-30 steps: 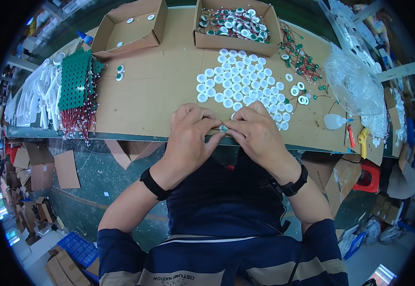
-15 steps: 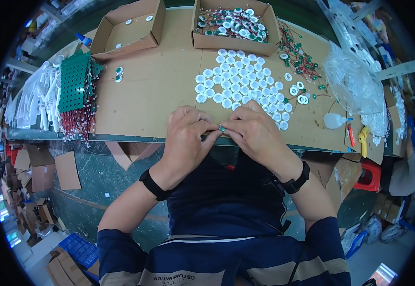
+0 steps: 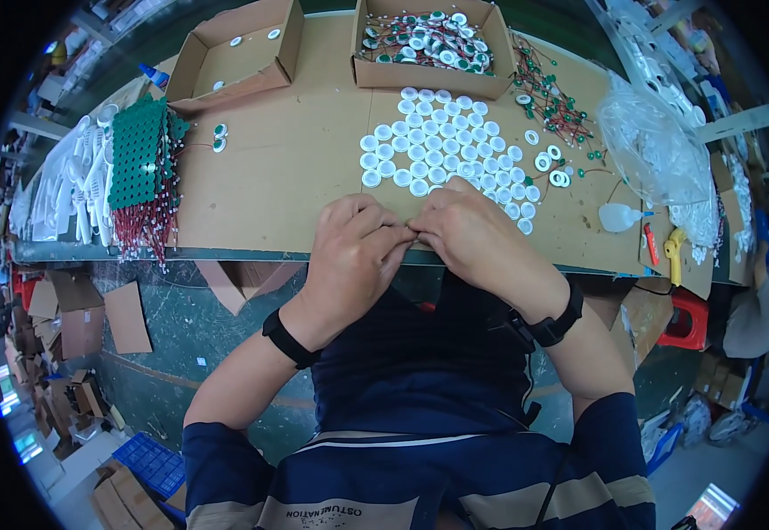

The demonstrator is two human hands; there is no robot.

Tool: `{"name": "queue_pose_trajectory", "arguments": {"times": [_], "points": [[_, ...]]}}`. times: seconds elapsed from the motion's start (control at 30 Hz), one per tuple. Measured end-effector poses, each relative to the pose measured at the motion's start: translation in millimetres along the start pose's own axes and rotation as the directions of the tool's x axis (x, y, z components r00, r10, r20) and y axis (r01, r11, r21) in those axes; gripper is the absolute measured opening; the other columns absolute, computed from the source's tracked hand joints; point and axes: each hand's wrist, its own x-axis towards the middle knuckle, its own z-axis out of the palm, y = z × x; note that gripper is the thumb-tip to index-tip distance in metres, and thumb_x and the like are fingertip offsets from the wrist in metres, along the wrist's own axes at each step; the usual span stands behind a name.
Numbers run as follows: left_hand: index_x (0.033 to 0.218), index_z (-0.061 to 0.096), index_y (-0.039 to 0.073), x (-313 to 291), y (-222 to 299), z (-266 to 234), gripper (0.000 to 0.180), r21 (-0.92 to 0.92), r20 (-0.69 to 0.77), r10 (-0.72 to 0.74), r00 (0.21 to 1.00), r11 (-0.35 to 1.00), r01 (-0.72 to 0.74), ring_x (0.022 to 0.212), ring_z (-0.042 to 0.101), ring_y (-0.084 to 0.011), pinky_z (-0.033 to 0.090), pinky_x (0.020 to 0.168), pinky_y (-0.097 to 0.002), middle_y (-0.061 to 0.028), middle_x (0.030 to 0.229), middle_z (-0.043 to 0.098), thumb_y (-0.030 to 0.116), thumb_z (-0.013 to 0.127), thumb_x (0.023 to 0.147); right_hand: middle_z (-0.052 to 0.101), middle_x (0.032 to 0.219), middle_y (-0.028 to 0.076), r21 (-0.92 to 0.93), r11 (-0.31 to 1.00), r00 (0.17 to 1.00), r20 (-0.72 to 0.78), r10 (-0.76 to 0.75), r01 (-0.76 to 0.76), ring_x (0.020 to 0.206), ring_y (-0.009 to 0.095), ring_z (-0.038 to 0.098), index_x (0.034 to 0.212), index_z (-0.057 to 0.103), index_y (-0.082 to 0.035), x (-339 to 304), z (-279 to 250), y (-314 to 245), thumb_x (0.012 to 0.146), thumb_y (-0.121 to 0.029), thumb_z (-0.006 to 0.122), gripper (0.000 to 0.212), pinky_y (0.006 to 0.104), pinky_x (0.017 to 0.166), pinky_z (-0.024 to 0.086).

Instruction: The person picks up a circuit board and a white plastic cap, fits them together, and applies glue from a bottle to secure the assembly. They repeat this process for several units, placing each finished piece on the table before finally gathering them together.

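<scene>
Small piece at the table (image 3: 270,181)'s near edge, between my fingertips (image 3: 399,236) and hidden by them; form I cannot tell. Left hand (image 3: 352,252) and right hand (image 3: 467,231) curled, thumbs and forefingers pinched on it, tips meeting. White round caps (image 3: 433,143) spread just beyond my right hand; farther off, open carton (image 3: 433,78) holds wired discs (image 3: 444,56).

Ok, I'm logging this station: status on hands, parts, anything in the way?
Bare left hand, bare right hand: fingertips together, anything pinched hidden. Round white plastic caps: spread just beyond the right hand. Nothing visible blocking either hand.
</scene>
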Motion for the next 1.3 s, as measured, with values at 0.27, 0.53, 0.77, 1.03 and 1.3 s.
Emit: {"name": "queue_pose_trajectory", "arguments": {"times": [0.27, 0.53, 0.77, 1.03, 1.3], "points": [[0.097, 0.087, 0.009, 0, -5, 2, 0.018, -0.058, 0.033, -0.046, 0.998, 0.997, 0.048, 0.108, 0.072, -0.0279, 0.055, 0.101, -0.0451, -0.0023, 0.103, 0.079, 0.003, 0.094, 0.081, 0.074, 0.101, 0.010, -0.004, 1.000, 0.997, -0.070, -0.009, 0.009, 0.105, 0.034, 0.070, 0.107, 0.087, -0.004, -2, 2, -4, 0.099, -0.007, 0.081, 0.011, 0.0455, 0.089, 0.061], [0.100, 0.087, 0.009, 10, -1, -13, 0.021, 0.054, 0.109, 0.148, 0.983, 0.987, -0.154, 0.111, 0.071, -0.0290, 0.056, 0.102, -0.0449, -0.0027, 0.105, 0.079, 0.001, 0.092, 0.081, 0.073, 0.101, 0.009, -0.023, 0.999, 0.996, -0.092, 0.020, -0.022, 0.102, 0.032, 0.068, 0.107, 0.087, -0.005, -13, 5, -6, 0.096, -0.006, 0.081, 0.012, 0.0443, 0.090, 0.059], [0.100, 0.085, 0.010, 6, -11, -7, 0.019, -0.079, 0.131, 0.057, 0.990, 0.996, -0.047, 0.112, 0.070, -0.0286, 0.054, 0.102, -0.0449, -0.0029, 0.103, 0.077, 0.006, 0.090, 0.083, 0.073, 0.102, 0.008, -0.004, 0.998, 0.980, -0.188, 0.065, -0.067, 0.102, 0.032, 0.068, 0.108, 0.088, -0.006, -25, 14, -7, 0.095, -0.005, 0.082, 0.014, 0.0436, 0.090, 0.059], [0.106, 0.084, 0.010, 13, -7, -14, 0.023, 0.002, 0.162, 0.153, 0.975, 0.988, -0.155, 0.114, 0.070, -0.0286, 0.055, 0.103, -0.0448, -0.0034, 0.107, 0.077, 0.008, 0.088, 0.084, 0.073, 0.101, 0.007, -0.028, 0.999, 0.968, -0.249, 0.017, -0.025, 0.101, 0.030, 0.068, 0.108, 0.087, -0.006, -27, 19, -7, 0.094, -0.005, 0.083, 0.015, 0.0421, 0.087, 0.060], [0.107, 0.084, 0.008, 9, -8, -16, 0.017, 0.100, 0.204, 0.288, 0.936, 0.945, -0.313, 0.116, 0.070, -0.0267, 0.056, 0.103, -0.0438, -0.0033, 0.106, 0.076, 0.011, 0.080, 0.091, 0.073, 0.104, 0.006, -0.059, 0.998, 0.934, -0.355, -0.039, 0.019, 0.100, 0.028, 0.070, 0.108, 0.085, -0.005, -37, 29, -10, 0.090, -0.002, 0.087, 0.018, 0.0400, 0.084, 0.061]]}}
